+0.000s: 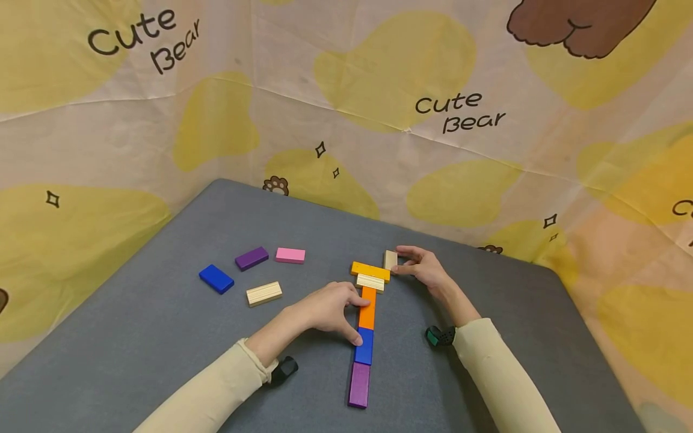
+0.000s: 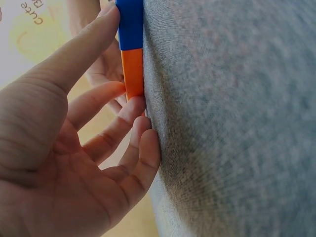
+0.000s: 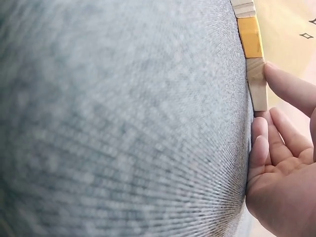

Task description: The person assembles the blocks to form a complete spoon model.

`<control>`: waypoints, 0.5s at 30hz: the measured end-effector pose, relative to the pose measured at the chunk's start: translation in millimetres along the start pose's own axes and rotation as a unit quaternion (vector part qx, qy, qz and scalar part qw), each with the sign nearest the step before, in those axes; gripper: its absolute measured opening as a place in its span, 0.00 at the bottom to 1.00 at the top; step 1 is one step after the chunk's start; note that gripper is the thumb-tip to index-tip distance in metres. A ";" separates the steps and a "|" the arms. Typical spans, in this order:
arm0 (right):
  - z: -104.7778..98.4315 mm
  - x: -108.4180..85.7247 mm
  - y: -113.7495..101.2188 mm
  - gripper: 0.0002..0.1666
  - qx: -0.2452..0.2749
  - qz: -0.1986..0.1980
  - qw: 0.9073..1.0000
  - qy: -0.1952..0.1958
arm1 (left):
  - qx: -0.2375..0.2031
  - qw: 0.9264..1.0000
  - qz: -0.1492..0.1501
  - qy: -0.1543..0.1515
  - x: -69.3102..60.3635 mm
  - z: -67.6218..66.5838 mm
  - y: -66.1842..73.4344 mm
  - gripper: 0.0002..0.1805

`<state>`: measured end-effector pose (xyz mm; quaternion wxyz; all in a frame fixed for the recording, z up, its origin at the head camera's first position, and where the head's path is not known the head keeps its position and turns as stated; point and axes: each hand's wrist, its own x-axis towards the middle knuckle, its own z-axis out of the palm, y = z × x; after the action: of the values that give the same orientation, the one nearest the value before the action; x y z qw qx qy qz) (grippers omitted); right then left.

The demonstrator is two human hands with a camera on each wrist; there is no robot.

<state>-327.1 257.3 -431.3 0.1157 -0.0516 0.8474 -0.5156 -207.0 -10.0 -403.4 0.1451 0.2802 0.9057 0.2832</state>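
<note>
A row of flat wooden blocks runs away from me: a purple block point(image 1: 359, 385), a blue block point(image 1: 364, 346), an orange block point(image 1: 367, 308), then a plain wooden block point(image 1: 370, 283) and a yellow-orange block point(image 1: 370, 271) lying crosswise. My left hand point(image 1: 328, 308) rests beside the row, thumb touching the blue block and index finger at the orange one. Past the far end, my right hand point(image 1: 428, 272) holds another plain wooden block point(image 3: 257, 89) between thumb and fingers. That block lies on the table, touching the yellow-orange block's right end.
Left of the row lie loose blocks: a blue one point(image 1: 216, 279), a purple one point(image 1: 251, 258), a pink one point(image 1: 290, 255) and a plain wooden one point(image 1: 264, 294). Printed cloth point(image 1: 346, 72) hangs behind the grey table point(image 1: 178, 270).
</note>
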 end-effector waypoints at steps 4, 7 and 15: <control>-0.3 -0.8 -0.9 0.39 0.008 0.002 1.000 -0.007 | -0.001 1.000 0.000 0.000 -0.1 -0.3 0.3 0.40; -1.1 -1.7 -2.1 0.37 0.017 0.007 1.000 -0.012 | -0.002 1.000 0.001 0.001 -0.1 -0.1 0.0 0.40; 4.3 -32.4 -17.1 0.31 -0.011 -0.011 0.997 0.079 | -0.003 1.000 0.003 0.001 1.1 2.0 -0.7 0.40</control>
<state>-295.2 252.4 -413.3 0.0420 -0.0208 0.8591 -0.5097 -207.3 -9.0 -405.6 0.1438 0.2820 0.9043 0.2863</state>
